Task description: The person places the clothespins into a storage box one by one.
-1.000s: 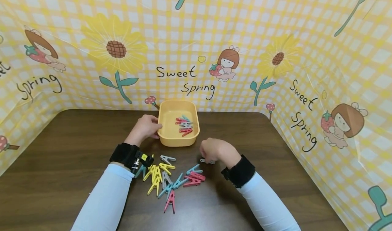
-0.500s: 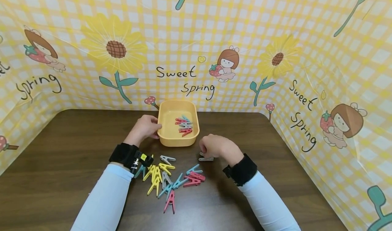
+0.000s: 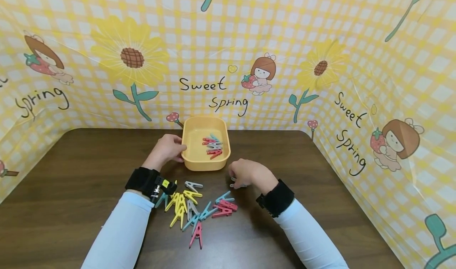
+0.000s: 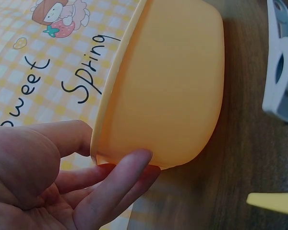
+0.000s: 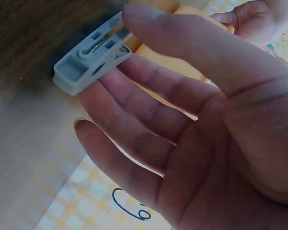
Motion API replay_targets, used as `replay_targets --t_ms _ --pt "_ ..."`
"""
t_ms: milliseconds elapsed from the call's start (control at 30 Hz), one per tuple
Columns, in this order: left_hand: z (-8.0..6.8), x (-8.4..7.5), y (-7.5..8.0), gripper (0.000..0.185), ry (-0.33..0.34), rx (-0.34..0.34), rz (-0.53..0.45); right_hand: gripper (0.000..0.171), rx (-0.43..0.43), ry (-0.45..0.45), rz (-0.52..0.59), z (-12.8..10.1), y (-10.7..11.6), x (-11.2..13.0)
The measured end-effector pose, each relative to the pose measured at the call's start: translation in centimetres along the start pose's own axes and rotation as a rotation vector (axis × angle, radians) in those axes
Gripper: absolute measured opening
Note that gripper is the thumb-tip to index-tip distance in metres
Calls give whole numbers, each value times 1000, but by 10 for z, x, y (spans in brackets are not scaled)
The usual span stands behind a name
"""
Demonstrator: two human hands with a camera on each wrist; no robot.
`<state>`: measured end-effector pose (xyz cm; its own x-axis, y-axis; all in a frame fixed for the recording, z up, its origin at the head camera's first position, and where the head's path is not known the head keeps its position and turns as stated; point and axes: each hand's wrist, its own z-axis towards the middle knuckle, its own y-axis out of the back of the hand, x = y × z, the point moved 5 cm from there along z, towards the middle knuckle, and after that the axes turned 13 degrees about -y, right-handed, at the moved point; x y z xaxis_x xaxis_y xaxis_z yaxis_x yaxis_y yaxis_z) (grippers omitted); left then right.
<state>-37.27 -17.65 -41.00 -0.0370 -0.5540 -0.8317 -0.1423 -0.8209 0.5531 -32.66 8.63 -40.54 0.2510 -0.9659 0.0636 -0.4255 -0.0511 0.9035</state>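
A yellow tub (image 3: 194, 161) (image 4: 173, 86) stands at the back of the table with a few red, grey and blue pegs (image 3: 213, 146) inside. My left hand (image 3: 167, 150) (image 4: 62, 177) grips the tub's left rim, thumb over the edge and fingers under it. My right hand (image 3: 246, 173) (image 5: 182, 120) is just right of the tub's front, pinching a grey peg (image 3: 236, 185) (image 5: 89, 55) between thumb and forefinger. A loose heap of yellow, blue, red and grey pegs (image 3: 194, 205) lies on the table in front of the tub, between my forearms.
The brown table (image 3: 71, 182) is walled on three sides by a yellow checked sheet (image 3: 320, 63) printed with sunflowers. A red peg (image 3: 197, 236) lies nearest the front of the heap. A grey peg (image 4: 281, 57) shows beside the tub in the left wrist view.
My right hand has drawn the grey peg a little left and towards the tub. The left hand stays on the tub's rim.
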Motion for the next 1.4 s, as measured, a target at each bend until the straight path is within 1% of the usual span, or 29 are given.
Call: replay_targets --t_ms 200,467,733,1067,1233,1333,1400 --pt "2 3 -1 52 3 -1 0 17 -9 16 -9 1 -2 1" --pt "-1 0 0 53 19 -2 -24 13 -13 50 -30 2 -3 2" --pt "-1 -2 -1 54 16 -1 -46 13 -17 62 -32 2 -4 3" --pt "2 3 0 54 25 -4 -42 15 -20 70 -47 2 -3 5" --pt "1 3 1 54 18 -5 -46 14 -13 81 -57 3 -2 5" --pt "1 2 1 53 20 -8 -47 14 0 101 -36 -1 2 3" --pt "0 0 1 54 18 -4 -48 15 5 134 -1 -5 8 2"
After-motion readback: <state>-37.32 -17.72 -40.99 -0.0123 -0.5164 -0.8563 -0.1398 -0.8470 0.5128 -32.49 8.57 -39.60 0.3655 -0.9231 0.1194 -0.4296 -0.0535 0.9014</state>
